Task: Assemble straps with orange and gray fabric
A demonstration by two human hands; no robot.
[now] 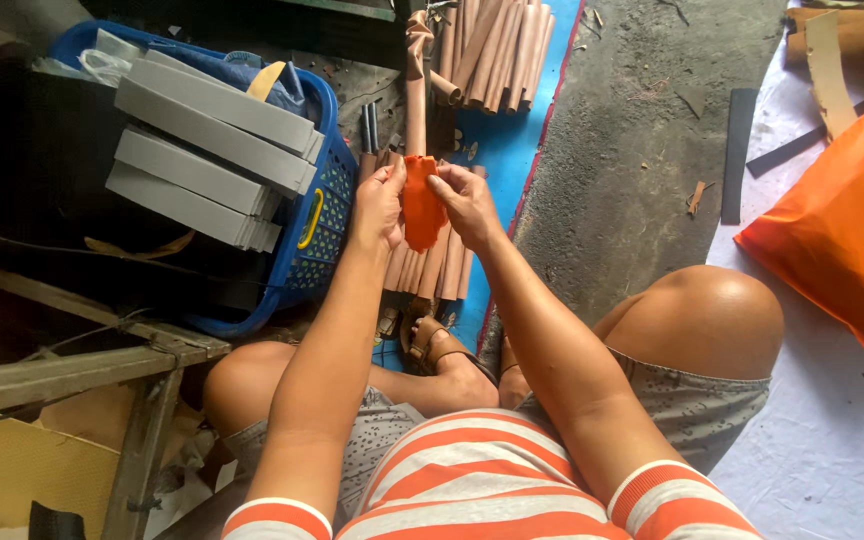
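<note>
Now both hands pinch orange sheet (pixel 421 205) round brown tube (pixel 415 95): left hand (pixel 379 205) at 9, right hand (pixel 467 205) at 3, fingers clamped; blue basket (pixel 324 215) w/ grey boxes (pixel 207 150) at 9.

To your left sits a blue plastic basket (pixel 320 215) loaded with grey flat boxes (pixel 207 150). Far ahead you have a bundle of brown rolled tubes (pixel 497 50) on a blue mat (pixel 512 150). At right lies an orange bag (pixel 842 225) on white sheeting (pixel 832 440). Near left stands a worn wooden bench (pixel 72 370).
</note>
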